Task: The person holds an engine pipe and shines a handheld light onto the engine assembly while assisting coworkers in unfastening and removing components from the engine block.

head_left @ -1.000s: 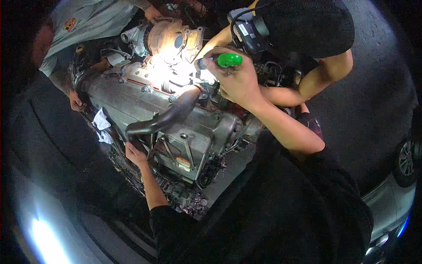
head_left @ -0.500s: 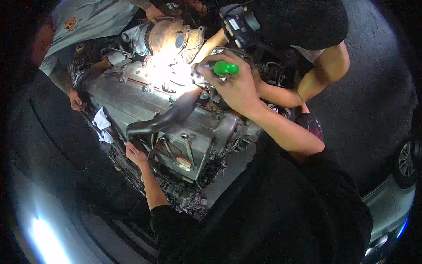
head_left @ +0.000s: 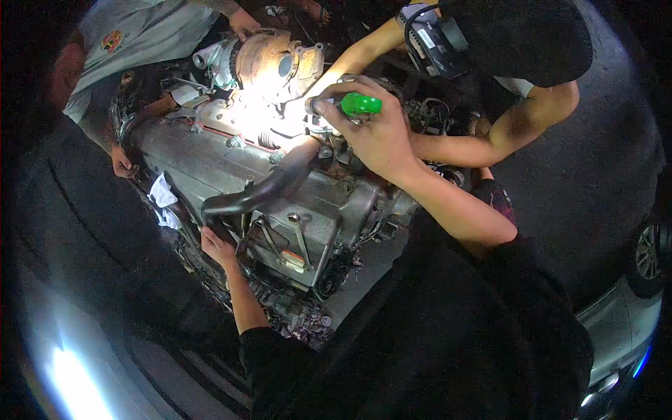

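My right hand (head_left: 374, 133) is closed around a green flashlight (head_left: 361, 104), held over the engine. Its beam washes out the parts around the turbocharger (head_left: 269, 61). My left hand (head_left: 217, 246) is at the near left side of the engine, against its edge just below a black curved pipe (head_left: 245, 201). The fingers of that hand are mostly hidden. Beside the pipe, two wrenches (head_left: 299, 234) lie on the grey engine cover (head_left: 196, 159).
A co-worker in a dark cap (head_left: 521, 35) leans in from the right, one forearm (head_left: 364, 52) reaching into the bright area. Another person in a grey shirt (head_left: 150, 35) is at the far left. White rags (head_left: 162, 190) hang on the engine's left side. A car (head_left: 623, 329) stands at lower right.
The co-worker in the cap has shifted to the right, showing more of the forearm. My hands and the flashlight have hardly moved.
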Tool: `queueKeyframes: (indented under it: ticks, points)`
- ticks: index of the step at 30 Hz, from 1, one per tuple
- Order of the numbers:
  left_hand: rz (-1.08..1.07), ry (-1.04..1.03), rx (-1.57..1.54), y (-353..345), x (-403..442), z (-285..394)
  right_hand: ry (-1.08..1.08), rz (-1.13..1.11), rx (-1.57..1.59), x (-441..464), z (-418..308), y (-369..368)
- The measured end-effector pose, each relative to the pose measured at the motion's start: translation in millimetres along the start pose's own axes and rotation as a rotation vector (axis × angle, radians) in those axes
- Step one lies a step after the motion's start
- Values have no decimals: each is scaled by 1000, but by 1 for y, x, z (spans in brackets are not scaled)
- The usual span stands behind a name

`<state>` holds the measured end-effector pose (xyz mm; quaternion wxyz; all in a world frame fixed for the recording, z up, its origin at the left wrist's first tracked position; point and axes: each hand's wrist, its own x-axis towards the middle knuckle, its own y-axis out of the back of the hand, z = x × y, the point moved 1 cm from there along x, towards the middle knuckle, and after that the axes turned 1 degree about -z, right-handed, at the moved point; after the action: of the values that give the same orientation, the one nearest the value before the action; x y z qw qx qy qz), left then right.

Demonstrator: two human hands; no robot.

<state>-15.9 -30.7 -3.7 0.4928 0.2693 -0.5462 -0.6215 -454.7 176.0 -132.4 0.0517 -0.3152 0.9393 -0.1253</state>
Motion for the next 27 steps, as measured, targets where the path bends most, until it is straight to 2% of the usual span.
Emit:
queueKeyframes:
  ticks: [7, 19, 24, 27]
  points:
    - [-9, -31, 64, 2, 0, 6, -54, -10, 74, 1, 1, 1]
    - [5, -91, 72, 2, 0, 3, -3, 0, -1, 0, 3, 0]
    - [32, -127, 64, -1, 1, 11, -72, -23, 61, -1, 5, -1]
    - [-1, -56, 60, 1, 0, 9, -10, -7, 29, 0, 5, 0]
